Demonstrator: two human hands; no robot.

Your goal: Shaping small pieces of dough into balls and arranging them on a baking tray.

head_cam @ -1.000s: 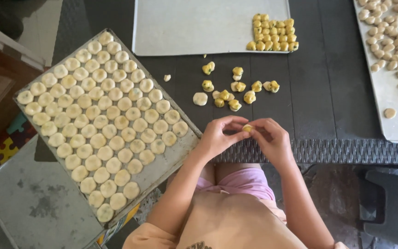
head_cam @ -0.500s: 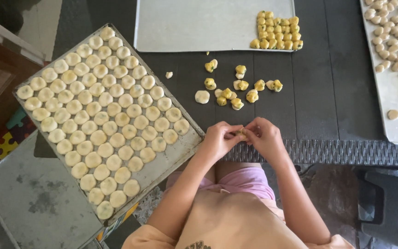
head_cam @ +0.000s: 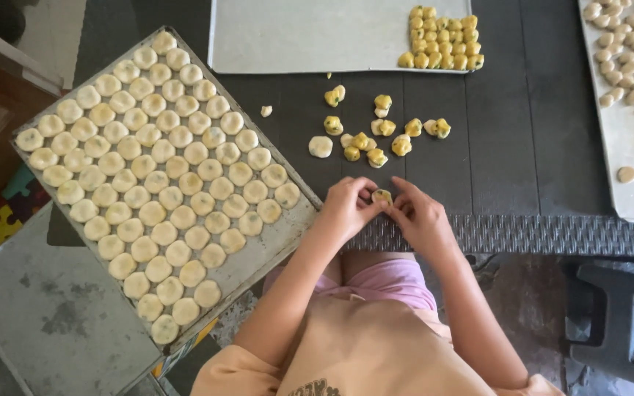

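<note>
At the near edge of the table, the left hand (head_cam: 344, 207) and right hand (head_cam: 418, 214) pinch one small dough ball (head_cam: 381, 196) between their fingertips, shaping it. I think it goes next into a free spot on the full tray (head_cam: 288, 233) of pale balls beside them.
</note>
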